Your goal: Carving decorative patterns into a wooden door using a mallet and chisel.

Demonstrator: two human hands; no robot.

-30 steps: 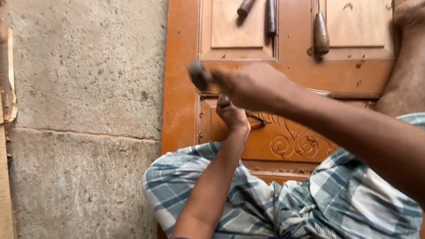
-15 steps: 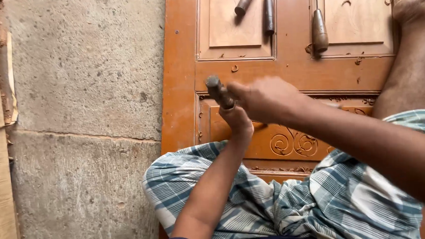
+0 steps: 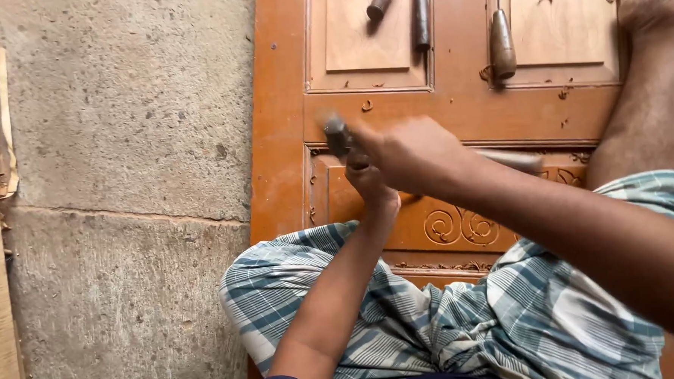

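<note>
Carving step: right hand [image 3: 411,152] closed round a hammer [image 3: 338,134] over the chisel gripped in the left hand [image 3: 372,182] on the carved door panel [image 3: 460,222]; next strike calls for square aim.

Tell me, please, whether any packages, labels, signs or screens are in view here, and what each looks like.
None in view: only a carved orange-brown wooden door panel lying flat, loose tools with wooden handles on it, and a grey concrete floor.
</note>
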